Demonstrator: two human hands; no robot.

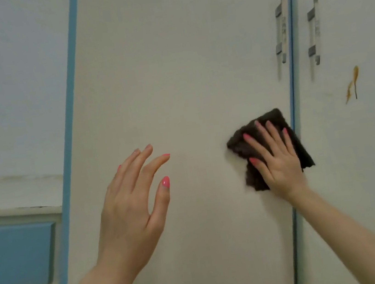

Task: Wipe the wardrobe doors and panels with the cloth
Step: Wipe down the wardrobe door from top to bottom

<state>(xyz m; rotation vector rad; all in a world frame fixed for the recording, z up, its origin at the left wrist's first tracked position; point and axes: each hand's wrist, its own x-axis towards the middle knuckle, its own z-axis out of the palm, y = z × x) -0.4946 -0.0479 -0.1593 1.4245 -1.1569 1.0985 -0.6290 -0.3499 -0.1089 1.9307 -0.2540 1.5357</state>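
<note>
Cloth [250,147] — dark brown, nubby, folded to a rough square, flat on the cream wardrobe door [171,71] beside its blue right edge strip [292,67] | right hand [278,160] presses it, fingers spread straight | left hand [131,210] open, holding nothing | bare smooth panel lies leftward — two metal handles [282,27] above.

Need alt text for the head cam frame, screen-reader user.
A person's right hand presses a dark cloth flat against a cream wardrobe door, near its blue-edged seam. The left hand hovers open beside it. Two handles and an orange-brown stain sit upper right.
</note>
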